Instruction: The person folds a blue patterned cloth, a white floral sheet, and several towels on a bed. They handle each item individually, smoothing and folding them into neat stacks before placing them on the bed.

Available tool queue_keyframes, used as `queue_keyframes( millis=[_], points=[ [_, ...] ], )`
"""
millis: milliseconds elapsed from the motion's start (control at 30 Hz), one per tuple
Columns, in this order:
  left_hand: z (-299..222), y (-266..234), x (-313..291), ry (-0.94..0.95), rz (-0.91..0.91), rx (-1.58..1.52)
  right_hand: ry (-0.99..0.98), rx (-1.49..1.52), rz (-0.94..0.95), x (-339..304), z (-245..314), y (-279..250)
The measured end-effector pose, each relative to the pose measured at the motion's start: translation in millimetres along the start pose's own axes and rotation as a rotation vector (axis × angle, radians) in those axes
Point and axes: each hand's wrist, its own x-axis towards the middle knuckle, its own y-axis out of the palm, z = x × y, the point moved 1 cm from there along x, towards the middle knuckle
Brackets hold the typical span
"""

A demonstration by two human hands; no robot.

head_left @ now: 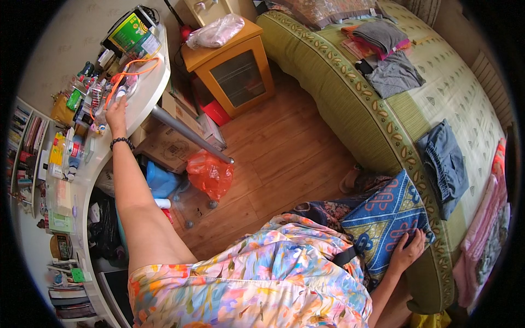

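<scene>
My left hand [116, 115], with a dark bead bracelet on the wrist, reaches over the cluttered white desk [151, 87]. Its fingers close around a small white object [121, 94] whose kind I cannot make out. An orange cord [136, 71] loops across the desktop beside those fingers. On the right, my right hand [407, 252] lies on a blue patterned cloth [377, 218] over my lap, fingers slightly apart. That cloth has yellow bands and red motifs, and its far corner rises near the bed's edge.
Bottles and small items crowd the desk's wall side. Beneath it are a cardboard box [167, 139], a red plastic bag [210, 175] and a grey desk leg [191, 134]. An orange-brown cabinet [268, 76] stands ahead. Folded jeans [445, 164] and other clothes lie on the green bed [328, 82].
</scene>
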Motion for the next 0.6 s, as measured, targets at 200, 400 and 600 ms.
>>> queue_keyframes(
  millis=[200,400,600],
  points=[
    [-5,4,-4,-0.006,0.128,-0.152,0.003,0.013,0.009,-2,1,-4],
    [10,6,3,0.034,0.243,-0.307,0.002,0.013,0.009,-2,1,-3],
    [-26,7,-14,0.024,0.224,-0.304,0.002,0.013,0.001,-2,4,-6]
  ],
)
